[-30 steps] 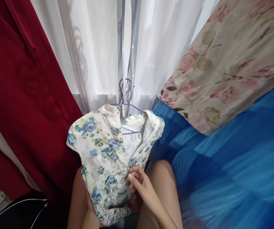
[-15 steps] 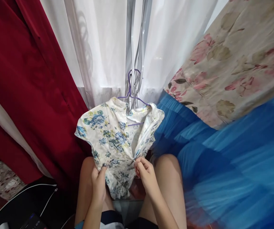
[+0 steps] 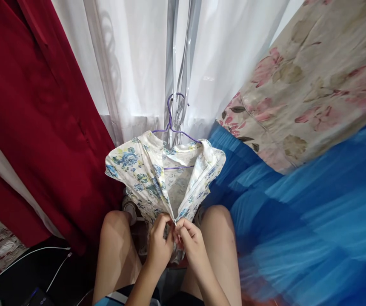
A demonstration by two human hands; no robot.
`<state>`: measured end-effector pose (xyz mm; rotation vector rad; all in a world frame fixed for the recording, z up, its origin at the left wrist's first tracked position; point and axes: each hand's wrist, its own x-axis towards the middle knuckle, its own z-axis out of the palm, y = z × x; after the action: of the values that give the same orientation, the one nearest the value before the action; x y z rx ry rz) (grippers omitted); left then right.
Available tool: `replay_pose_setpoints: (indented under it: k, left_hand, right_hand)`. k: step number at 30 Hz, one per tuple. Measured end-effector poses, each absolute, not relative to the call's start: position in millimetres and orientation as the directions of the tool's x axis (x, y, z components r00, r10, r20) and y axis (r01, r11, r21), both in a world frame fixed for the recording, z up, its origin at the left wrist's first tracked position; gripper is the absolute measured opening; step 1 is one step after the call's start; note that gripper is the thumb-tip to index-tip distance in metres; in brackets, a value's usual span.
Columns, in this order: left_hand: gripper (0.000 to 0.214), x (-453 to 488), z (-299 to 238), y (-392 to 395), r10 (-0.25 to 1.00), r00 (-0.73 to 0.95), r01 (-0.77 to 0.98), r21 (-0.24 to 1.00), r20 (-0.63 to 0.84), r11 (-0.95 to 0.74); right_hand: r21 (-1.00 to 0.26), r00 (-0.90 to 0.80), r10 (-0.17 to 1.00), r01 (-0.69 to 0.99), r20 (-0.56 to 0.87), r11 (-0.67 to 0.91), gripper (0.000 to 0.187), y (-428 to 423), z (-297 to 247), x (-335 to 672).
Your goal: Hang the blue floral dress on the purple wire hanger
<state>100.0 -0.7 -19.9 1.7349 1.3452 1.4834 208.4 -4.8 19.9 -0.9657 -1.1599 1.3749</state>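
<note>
Pinching floral dress [image 3: 144, 170] front opening | left hand [image 3: 159, 244], right hand [image 3: 191, 242] touching | dress above on purple hanger [image 3: 173, 127]

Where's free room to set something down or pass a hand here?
Free: blue bedspread, between right knee and flowered blanket. Crowded: dead centre, left hand and right hand pinch the dress on its hanger; red curtain hangs close on the left.

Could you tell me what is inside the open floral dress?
Inside the floral dress is a purple hanger: its crossbar shows, its ends are covered by fabric. The left hand and right hand pinch the opening below.
</note>
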Motion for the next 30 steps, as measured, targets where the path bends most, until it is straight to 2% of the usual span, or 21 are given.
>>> replay_pose_setpoints:
  k: [6,12,18,21,25,30]
  left_hand:
    - [0.013,88.5,-14.3,-3.7,0.881,0.006,0.354,0.823,0.473,-0.444]
    - [0.014,76.6,-9.3,-6.6,0.898,0.043,0.337,0.84,0.437,-0.425]
    - [0.013,74.3,-11.9,-5.4,0.901,0.049,0.287,0.858,0.431,-0.426]
    - [0.012,74.3,-16.2,-4.9,0.899,0.031,0.269,0.863,0.436,-0.427]
    - [0.011,76.0,-21.4,-4.7,0.897,0.01,0.26,0.865,0.441,-0.428]
    - [0.014,80.9,-25.9,1.5,0.91,0.024,0.272,0.873,0.414,-0.405]
  right_hand:
    - [-0.985,-0.179,0.983,-0.17,0.028,-0.003,0.022,-3.7,22.4,210.0]
    - [-0.997,-0.146,0.989,-0.077,0.008,-0.004,0.041,-2.8,11.8,200.2]
    - [-0.997,-0.081,0.994,-0.017,0.071,0.07,0.033,-3.2,11.0,199.2]
    - [-0.996,-0.132,0.988,-0.002,0.084,0.085,0.033,-3.1,15.9,203.1]
    - [-0.996,-0.244,0.97,-0.084,0.021,0.001,0.033,-3.0,17.4,208.1]
    - [-0.964,-0.155,0.988,-0.265,0.008,-0.034,0.033,9.6,32.3,207.9]
